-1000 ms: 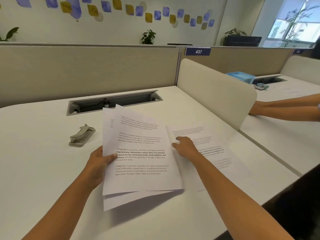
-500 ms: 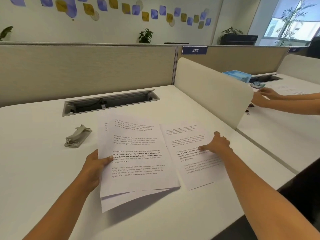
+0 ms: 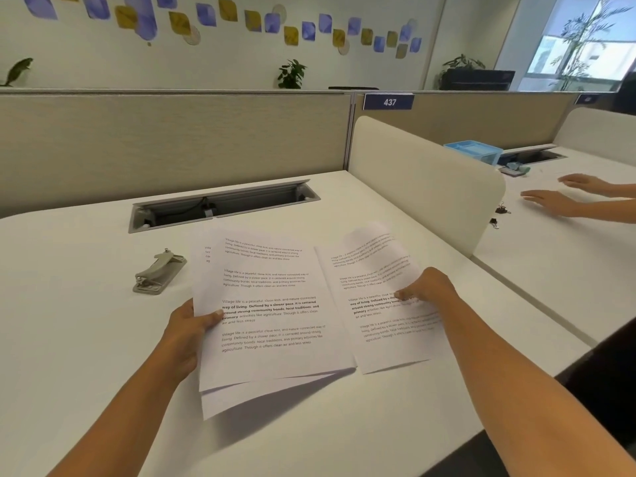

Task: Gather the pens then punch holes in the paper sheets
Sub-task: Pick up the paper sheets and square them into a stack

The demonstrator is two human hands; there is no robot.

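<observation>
Your left hand (image 3: 187, 333) grips a stack of printed sheets (image 3: 272, 315) by its left edge, thumb on top of the top page and fingers underneath. The stack is tilted, and its near edge is off the desk (image 3: 69, 339) and casts a shadow. The lower pages fan out a little at the near corner.

Your right hand (image 3: 425, 287) is curled on a single sheet (image 3: 382, 304) just right of the stack, pinching it near its right edge with the thumb on the printed side. That sheet's far end curls up and is blurred, while its near end lies low by the desk. The inner edges of the sheet and the stack are almost touching.

A grey hole punch (image 3: 159, 271) sits on the desk left of the stack, beyond your left hand, apart from the paper and untouched. Behind the papers there's an open cable slot (image 3: 223, 204) in the desk.

A rounded white divider (image 3: 423, 187) is to the right. Past it, on the next desk, another person's two hands (image 3: 550, 203) are held flat with the fingers straight. Near them are small black binder clips (image 3: 500, 211), and a blue tray (image 3: 473, 151) sits farther back. A blue sign (image 3: 389, 102) on the partition reads 437.
</observation>
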